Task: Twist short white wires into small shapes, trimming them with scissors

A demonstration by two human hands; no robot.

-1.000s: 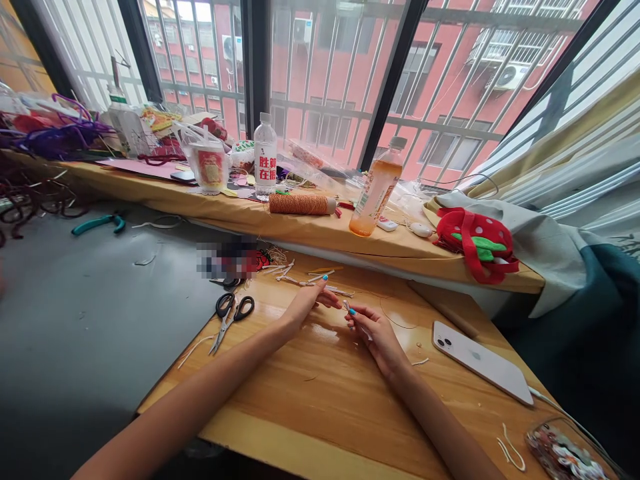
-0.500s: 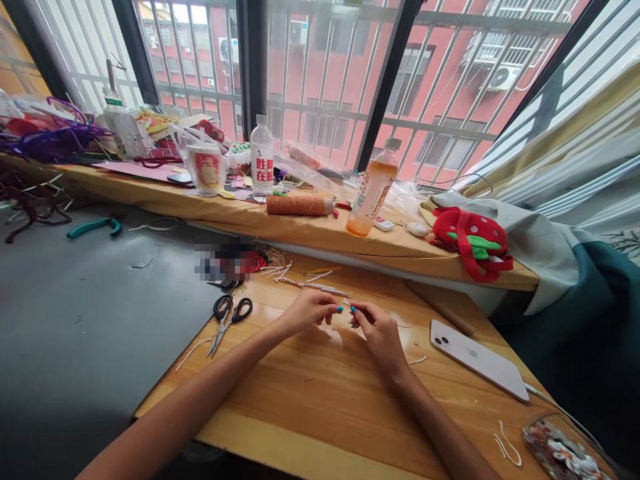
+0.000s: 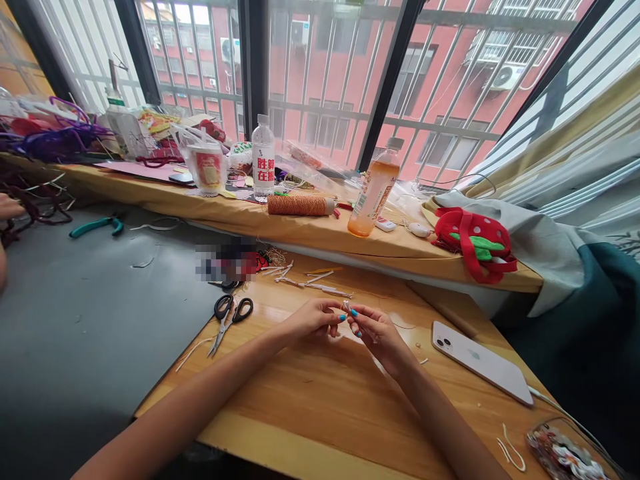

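Observation:
Over the wooden table [image 3: 280, 413], my left hand [image 3: 317, 319] and my right hand [image 3: 380, 333] meet fingertip to fingertip. A small white piece [image 3: 346, 305], perhaps cord, shows between them. Both hands are closed in a pinch on it, though the fingers partly cover it. Just beyond the hands lie several thin white strips [image 3: 327, 290]. To the left, black-handled scissors [image 3: 226, 323] rest on the table with their blades slightly apart.
A pale phone [image 3: 483, 363] with a cable lies on the right, near a white cord loop [image 3: 510, 450]. Along the sill stand a thread spool [image 3: 300, 205], a water bottle [image 3: 263, 160] and a drink bottle [image 3: 373, 193]. Teal pliers [image 3: 97, 227] and another person's hand [image 3: 9, 207] are at left.
My hands have come closer together, and my right hand has turned a little. The small white piece shows more between the fingertips. Another person's hand has appeared at the left edge.

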